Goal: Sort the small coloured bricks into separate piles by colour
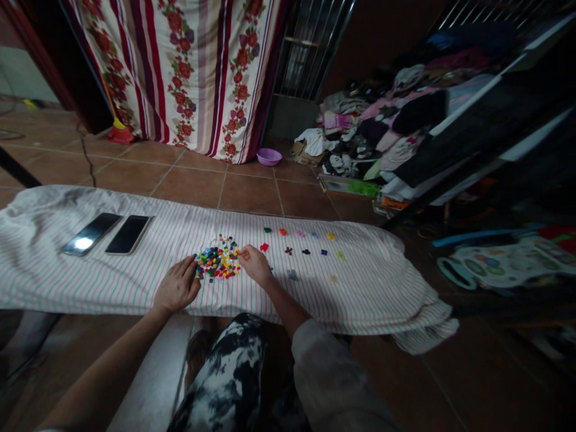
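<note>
A heap of small multicoloured pieces (220, 259), too small to name, lies on a striped cloth (148, 279). My left hand (177, 287) rests flat at the heap's left edge, fingers stretched out and touching the outer pieces. At its right edge, the fingertips of my right hand (254, 264) are pinched together; what they hold, if anything, is too small to make out. Single-colour clusters sit to the right in rows, among them a red cluster (264, 246), an orange cluster (282, 231), a brown cluster (288, 251), a yellow cluster (331, 236) and a grey cluster (292, 275).
Two phones, a dark one (128, 234) and one reflecting light (92, 234), lie on the cloth at left. Beyond the table are a floral curtain (202, 78), a purple basin (269, 157), a red broom (120, 135) and a pile of clothes (360, 126).
</note>
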`<state>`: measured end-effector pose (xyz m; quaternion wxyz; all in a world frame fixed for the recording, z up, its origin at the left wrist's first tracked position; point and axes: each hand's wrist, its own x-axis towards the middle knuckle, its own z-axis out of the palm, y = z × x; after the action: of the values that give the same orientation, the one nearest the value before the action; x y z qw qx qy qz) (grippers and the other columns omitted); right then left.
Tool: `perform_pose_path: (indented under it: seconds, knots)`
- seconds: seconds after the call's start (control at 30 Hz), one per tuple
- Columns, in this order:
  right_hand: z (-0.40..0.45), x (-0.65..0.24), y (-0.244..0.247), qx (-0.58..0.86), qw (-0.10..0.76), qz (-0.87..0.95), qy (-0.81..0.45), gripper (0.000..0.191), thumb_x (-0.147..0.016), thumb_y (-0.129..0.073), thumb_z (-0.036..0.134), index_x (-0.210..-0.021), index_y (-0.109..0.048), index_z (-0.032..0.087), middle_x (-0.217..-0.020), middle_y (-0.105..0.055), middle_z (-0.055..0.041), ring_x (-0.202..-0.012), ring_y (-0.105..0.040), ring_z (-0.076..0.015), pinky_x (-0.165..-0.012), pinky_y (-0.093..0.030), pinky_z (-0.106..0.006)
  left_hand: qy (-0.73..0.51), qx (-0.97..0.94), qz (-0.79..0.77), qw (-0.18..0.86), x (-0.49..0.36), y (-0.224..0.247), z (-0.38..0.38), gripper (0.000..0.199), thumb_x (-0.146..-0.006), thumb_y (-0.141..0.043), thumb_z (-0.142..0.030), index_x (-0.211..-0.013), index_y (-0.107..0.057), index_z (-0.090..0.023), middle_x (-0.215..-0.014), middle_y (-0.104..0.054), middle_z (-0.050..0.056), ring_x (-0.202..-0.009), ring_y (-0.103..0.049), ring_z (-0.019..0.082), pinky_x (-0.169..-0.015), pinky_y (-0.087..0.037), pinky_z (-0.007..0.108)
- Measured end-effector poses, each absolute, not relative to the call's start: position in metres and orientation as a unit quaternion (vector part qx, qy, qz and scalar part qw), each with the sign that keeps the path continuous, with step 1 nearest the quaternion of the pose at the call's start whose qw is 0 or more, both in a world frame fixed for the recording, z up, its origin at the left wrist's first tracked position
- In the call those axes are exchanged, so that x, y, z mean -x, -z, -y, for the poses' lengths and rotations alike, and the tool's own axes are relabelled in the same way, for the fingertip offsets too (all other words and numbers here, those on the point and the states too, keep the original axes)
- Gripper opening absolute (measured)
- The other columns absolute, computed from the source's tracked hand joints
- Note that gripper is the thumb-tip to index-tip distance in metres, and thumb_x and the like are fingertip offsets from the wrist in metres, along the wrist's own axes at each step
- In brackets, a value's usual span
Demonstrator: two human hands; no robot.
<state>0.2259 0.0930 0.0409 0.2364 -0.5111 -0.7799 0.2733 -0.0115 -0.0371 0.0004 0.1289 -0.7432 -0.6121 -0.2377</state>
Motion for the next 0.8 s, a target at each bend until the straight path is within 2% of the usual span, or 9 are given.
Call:
perform_pose_path:
  seconds: [0.17, 0.4, 0.57, 0.8]
  knots:
    - [-0.115, -0.235, -0.036, 0.531, 0.264, 0.767, -0.246, 0.021, -0.083, -0.056, 0.016, -0.1, -0.067, 0.022, -0.094, -0.07, -0.0014, -0.085, -0.065, -0.0138, -0.079, -0.049, -0.024, 0.235, 0.748, 0.602, 0.147, 0.012, 0.001, 0.037, 0.043, -0.088, -0.046, -0.03, -0.126, -0.053, -0.011, -0.133, -0.058, 0.02, -0.124, -0.054, 0.031, -0.103, -0.047, 0.047]
    - [-0.169, -0.266, -0.03, 0.587, 0.338, 0.707, -0.202, 0.025, -0.082, -0.051, 0.01, -0.094, -0.07, 0.02, -0.094, -0.069, -0.0036, -0.09, -0.066, -0.0159, -0.085, -0.05, -0.027, 0.235, 0.752, 0.59, 0.179, 0.011, -0.002, 0.037, 0.042, -0.088, -0.047, -0.029, -0.125, -0.053, -0.01, -0.13, -0.059, 0.021, -0.121, -0.057, 0.031, -0.1, -0.05, 0.046]
    - [-0.198, -0.278, -0.023, 0.648, 0.311, 0.665, -0.205, 0.027, -0.077, -0.052, 0.005, -0.089, -0.072, 0.019, -0.093, -0.072, -0.005, -0.089, -0.067, -0.0166, -0.086, -0.05, -0.026, 0.229, 0.754, 0.586, 0.191, 0.009, -0.004, 0.037, 0.042, -0.087, -0.048, -0.027, -0.125, -0.053, -0.008, -0.129, -0.06, 0.021, -0.121, -0.057, 0.03, -0.1, -0.05, 0.045]
    - [-0.212, -0.283, -0.01, 0.662, 0.286, 0.655, -0.225, 0.031, -0.078, -0.051, 0.008, -0.096, -0.073, 0.02, -0.098, -0.074, -0.0064, -0.096, -0.068, -0.0182, -0.089, -0.05, -0.028, 0.231, 0.756, 0.58, 0.197, 0.009, -0.004, 0.037, 0.043, -0.086, -0.049, -0.025, -0.125, -0.053, -0.008, -0.129, -0.06, 0.021, -0.121, -0.056, 0.03, -0.101, -0.05, 0.045]
